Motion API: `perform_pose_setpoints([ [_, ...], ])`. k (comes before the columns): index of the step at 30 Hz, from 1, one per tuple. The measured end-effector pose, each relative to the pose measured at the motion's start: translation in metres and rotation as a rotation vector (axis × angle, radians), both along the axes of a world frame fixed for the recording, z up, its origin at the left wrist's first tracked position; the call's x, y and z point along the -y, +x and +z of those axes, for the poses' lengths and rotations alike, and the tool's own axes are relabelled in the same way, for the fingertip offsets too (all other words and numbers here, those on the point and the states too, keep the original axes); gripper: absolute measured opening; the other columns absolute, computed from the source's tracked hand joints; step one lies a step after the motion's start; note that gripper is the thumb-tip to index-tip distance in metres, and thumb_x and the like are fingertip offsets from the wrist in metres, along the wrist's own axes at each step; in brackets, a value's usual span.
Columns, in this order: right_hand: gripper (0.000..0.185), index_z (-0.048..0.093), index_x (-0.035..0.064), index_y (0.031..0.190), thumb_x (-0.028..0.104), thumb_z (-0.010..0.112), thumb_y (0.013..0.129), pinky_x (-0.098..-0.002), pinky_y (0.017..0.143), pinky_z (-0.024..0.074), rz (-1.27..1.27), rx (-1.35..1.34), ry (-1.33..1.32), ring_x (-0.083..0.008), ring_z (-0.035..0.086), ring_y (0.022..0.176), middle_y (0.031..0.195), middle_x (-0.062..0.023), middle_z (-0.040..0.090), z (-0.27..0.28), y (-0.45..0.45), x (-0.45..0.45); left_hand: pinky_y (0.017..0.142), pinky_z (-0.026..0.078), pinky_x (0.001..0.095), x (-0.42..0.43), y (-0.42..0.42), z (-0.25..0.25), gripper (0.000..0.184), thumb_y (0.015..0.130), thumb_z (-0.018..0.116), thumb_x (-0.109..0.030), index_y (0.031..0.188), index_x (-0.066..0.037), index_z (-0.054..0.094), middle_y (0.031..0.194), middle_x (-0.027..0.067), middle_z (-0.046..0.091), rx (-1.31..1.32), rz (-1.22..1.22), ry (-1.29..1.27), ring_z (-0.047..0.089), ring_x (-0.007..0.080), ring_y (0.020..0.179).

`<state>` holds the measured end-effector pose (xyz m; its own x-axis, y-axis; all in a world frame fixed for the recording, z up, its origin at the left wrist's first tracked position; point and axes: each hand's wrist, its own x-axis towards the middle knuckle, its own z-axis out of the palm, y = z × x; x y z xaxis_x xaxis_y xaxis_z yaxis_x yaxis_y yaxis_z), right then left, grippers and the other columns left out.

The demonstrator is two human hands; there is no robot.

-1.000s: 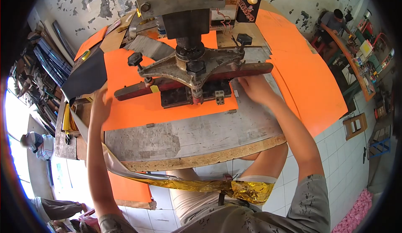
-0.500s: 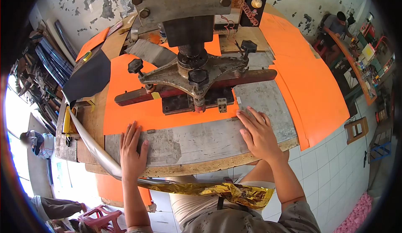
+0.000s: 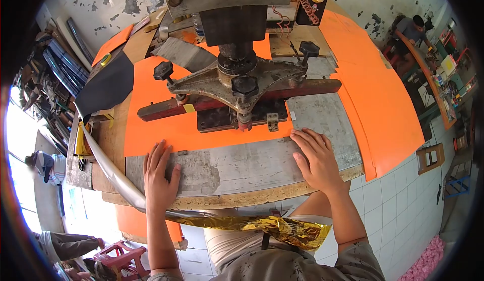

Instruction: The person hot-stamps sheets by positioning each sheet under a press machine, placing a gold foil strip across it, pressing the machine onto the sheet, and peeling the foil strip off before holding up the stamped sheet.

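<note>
An orange sheet [image 3: 166,142] lies on a worn grey metal plate [image 3: 247,165], partly beneath the press head [image 3: 242,87]. The head has a red bar, black knobs and a dark block fixed low down. My left hand [image 3: 161,172] rests with fingers stretched, its fingertips at the sheet's near left edge. By the sheet's near right corner lies my right hand [image 3: 317,162], palm down, fingers extended. Neither hand grips anything. How far the dark block [image 3: 212,122] is from the sheet I cannot tell.
More orange sheets [image 3: 383,109] lie on the right side. A black sheet [image 3: 108,87] and a yellow-handled tool [image 3: 83,139] are at left. Crinkled gold film [image 3: 282,230] hangs along the front edge, above my lap. A person [image 3: 411,31] sits at a bench, far right.
The view has shifted slightly, so the press appears a little higher and further right. Both hands stay at the sheet's near edge with little visible movement.
</note>
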<state>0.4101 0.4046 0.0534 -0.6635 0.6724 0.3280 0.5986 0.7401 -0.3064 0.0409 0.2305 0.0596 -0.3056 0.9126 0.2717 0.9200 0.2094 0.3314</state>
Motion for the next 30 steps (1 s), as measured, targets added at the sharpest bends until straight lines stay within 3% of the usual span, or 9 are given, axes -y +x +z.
perform_pose_setpoints([
  [6,0.046,0.056,0.0018,0.141,0.026,0.056,0.102,-0.05,0.115,0.0337,0.001,0.026,0.052,-0.032,0.047,0.139,0.143,-0.012,0.059,-0.0011,0.0005,-0.0003,0.122,0.026,0.0534,-0.0009,0.0005,-0.0009,0.048,0.093,0.062,-0.017,0.138,-0.002,0.059,0.155,0.017,0.047,-0.03,-0.046,0.004,0.041,0.039,0.144],
  [15,0.053,0.043,0.0042,0.152,0.025,0.052,0.103,-0.0522,0.115,0.0329,0.022,0.016,0.046,-0.0339,0.046,0.14,0.145,-0.0149,0.057,0.0052,-0.0038,-0.0003,0.123,0.024,0.0541,0.0005,0.0042,0.0022,0.044,0.095,0.06,-0.018,0.137,-0.004,0.061,0.154,0.0164,0.048,-0.009,-0.031,0.012,0.041,0.0383,0.145],
  [30,0.052,0.044,0.004,0.15,0.027,0.053,0.104,-0.0521,0.116,0.0325,0.009,0.032,0.08,-0.0362,0.047,0.139,0.143,-0.0176,0.057,0.0005,-0.0022,0.0047,0.12,0.03,0.0521,0.0046,0.0,-0.0014,0.042,0.097,0.058,-0.019,0.136,-0.004,0.062,0.151,0.0172,0.051,-0.065,-0.065,0.033,0.043,0.036,0.144],
])
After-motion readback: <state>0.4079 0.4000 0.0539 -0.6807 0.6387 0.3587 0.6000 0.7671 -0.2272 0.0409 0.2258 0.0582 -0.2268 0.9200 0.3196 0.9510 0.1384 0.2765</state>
